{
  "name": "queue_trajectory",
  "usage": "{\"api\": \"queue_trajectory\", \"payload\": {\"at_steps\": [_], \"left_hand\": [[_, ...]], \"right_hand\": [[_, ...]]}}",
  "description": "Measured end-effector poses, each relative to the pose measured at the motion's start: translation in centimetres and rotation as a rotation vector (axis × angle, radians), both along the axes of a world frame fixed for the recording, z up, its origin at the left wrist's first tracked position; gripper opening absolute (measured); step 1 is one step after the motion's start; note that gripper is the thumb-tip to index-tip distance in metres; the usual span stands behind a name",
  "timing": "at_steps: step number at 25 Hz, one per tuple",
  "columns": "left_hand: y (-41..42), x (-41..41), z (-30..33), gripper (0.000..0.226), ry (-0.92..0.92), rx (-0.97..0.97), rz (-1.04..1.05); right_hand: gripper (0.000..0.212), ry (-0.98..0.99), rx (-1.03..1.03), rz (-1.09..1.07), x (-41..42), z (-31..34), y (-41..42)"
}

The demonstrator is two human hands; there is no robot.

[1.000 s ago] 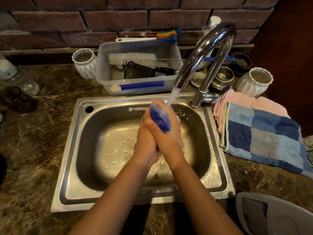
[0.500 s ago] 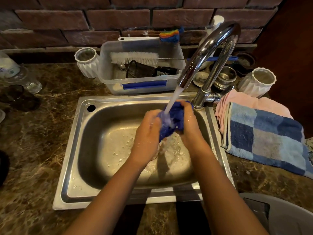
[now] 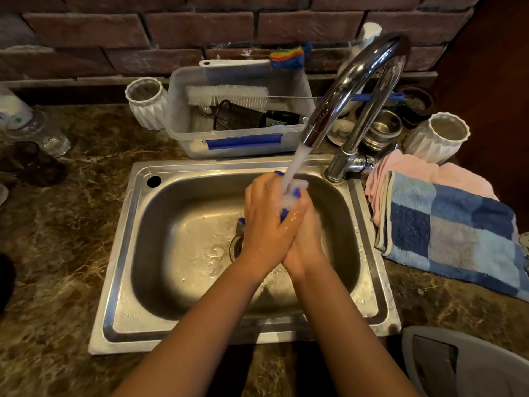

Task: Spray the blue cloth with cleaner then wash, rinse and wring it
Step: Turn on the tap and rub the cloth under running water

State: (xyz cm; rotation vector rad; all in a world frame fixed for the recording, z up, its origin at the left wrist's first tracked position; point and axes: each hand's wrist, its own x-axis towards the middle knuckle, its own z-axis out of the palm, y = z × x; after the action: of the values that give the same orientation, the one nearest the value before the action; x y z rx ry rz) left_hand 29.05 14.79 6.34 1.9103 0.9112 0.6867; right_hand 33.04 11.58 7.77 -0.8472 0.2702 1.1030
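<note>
Both hands are pressed together over the steel sink [image 3: 137, 239], under the water running from the chrome tap [image 3: 357, 90]. My left hand [image 3: 266, 222] lies on top and my right hand [image 3: 307, 233] is beneath and to the right. The blue cloth [image 3: 296, 193] is squeezed between them; only small wet blue bits show at the top and at the left edge. The stream lands on the cloth where the hands meet. No spray bottle of cleaner shows clearly.
Behind the sink stands a clear plastic tub [image 3: 243, 141] with a bottle brush and a strainer. White ribbed cups [image 3: 147, 104] [image 3: 438, 138] flank it. A blue checked towel [image 3: 446, 233] over a pink cloth [image 3: 423, 170] lies right of the sink. A grey bin [image 3: 469, 365] sits at the lower right.
The hands, apart and stretching the cloth under the stream half a second ago, have closed together again, with the left hand over the right and the cloth mostly hidden.
</note>
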Motion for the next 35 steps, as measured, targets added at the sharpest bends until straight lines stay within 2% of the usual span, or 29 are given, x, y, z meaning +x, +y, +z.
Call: {"api": "queue_trajectory", "payload": {"at_steps": [1,2,5,7,9,12,13,14,16,17,18,20,21,24,25,26,27,28,29,30,32,33,35], "left_hand": [[0.0,0.3,0.1,0.039,-0.014,-0.028,0.028],[0.2,0.5,-0.1,0.031,-0.019,-0.041,0.064],[1.6,0.5,-0.5,0.012,0.017,-0.082,0.084],[2.1,0.3,-0.4,0.016,0.038,-0.265,0.119],[2.6,-0.2,0.0,0.02,-0.022,-0.458,0.241],[2.1,-1.3,0.3,0.027,-0.34,-0.704,0.236],[1.0,-1.5,0.6,0.033,-0.421,-0.734,0.184],[-0.1,-1.4,0.6,0.037,-0.425,-0.662,0.13],[-1.2,-0.7,0.6,0.036,-0.222,-0.256,0.071],[-0.9,-0.4,0.5,0.031,-0.142,-0.122,0.071],[-0.3,-0.4,0.4,0.023,-0.122,-0.1,0.067],[1.3,-0.5,0.2,0.007,-0.2,-0.162,0.068],[1.9,-0.7,0.3,0.01,-0.227,-0.185,0.078],[3.3,0.0,-0.1,0.027,-0.126,-0.358,0.241],[3.7,0.2,0.1,0.028,-0.113,-0.453,0.339],[4.0,0.1,0.0,0.027,-0.158,-0.538,0.409],[3.9,-0.4,0.1,0.027,-0.235,-0.577,0.422],[3.4,-0.9,0.2,0.03,-0.312,-0.56,0.379],[2.3,-1.3,0.4,0.034,-0.359,-0.5,0.285],[1.0,-1.6,0.2,0.04,-0.349,-0.401,0.17],[-1.1,-1.6,-0.6,0.049,-0.229,-0.196,0.082],[-1.5,-1.4,-0.9,0.046,-0.173,-0.215,0.155],[-1.4,-0.9,-1.0,0.034,-0.173,-0.402,0.324]], "right_hand": [[0.026,-0.096,-0.048,-0.013,0.0,-0.1,0.2],[0.025,-0.281,-0.144,-0.025,-0.1,-0.3,0.2],[0.018,-1.018,-0.422,0.07,-0.2,-1.1,0.2],[0.014,-1.195,-0.574,0.149,-0.6,-0.9,0.2],[0.005,-1.113,-0.487,0.17,-1.0,-0.5,0.1],[0.043,-0.878,-0.201,0.125,-1.4,-1.1,0.0],[0.043,-0.754,-0.119,0.116,-1.2,-0.9,0.0],[0.035,-0.655,-0.068,0.121,-1.0,-0.7,-0.2],[0.02,-0.617,-0.07,0.173,-0.8,-0.1,-0.3],[0.018,-0.618,-0.109,0.17,-0.9,0.1,-0.2],[0.019,-0.658,-0.18,0.16,-1.0,0.1,0.1],[0.043,-0.958,-0.377,0.21,-1.3,-0.1,0.5],[0.041,-1.051,-0.433,0.214,-1.3,-0.2,0.7],[0.022,-1.072,-0.49,0.232,-0.8,-0.6,0.4],[0.012,-0.987,-0.477,0.19,-0.8,-0.9,0.2],[0.007,-0.81,-0.434,0.109,-0.6,-1.2,0.0],[0.017,-0.57,-0.368,0.016,-0.4,-1.2,0.0],[0.026,-0.329,-0.281,-0.082,0.0,-1.2,0.0],[0.03,-0.192,-0.2,-0.169,0.5,-1.1,0.1],[0.03,-0.152,-0.143,-0.201,0.9,-1.0,0.3],[0.027,-0.25,-0.092,-0.137,1.2,-0.4,0.6],[0.027,-0.337,-0.099,-0.109,0.9,0.2,0.6],[0.026,-0.531,-0.155,-0.078,0.1,0.0,0.6]]}}
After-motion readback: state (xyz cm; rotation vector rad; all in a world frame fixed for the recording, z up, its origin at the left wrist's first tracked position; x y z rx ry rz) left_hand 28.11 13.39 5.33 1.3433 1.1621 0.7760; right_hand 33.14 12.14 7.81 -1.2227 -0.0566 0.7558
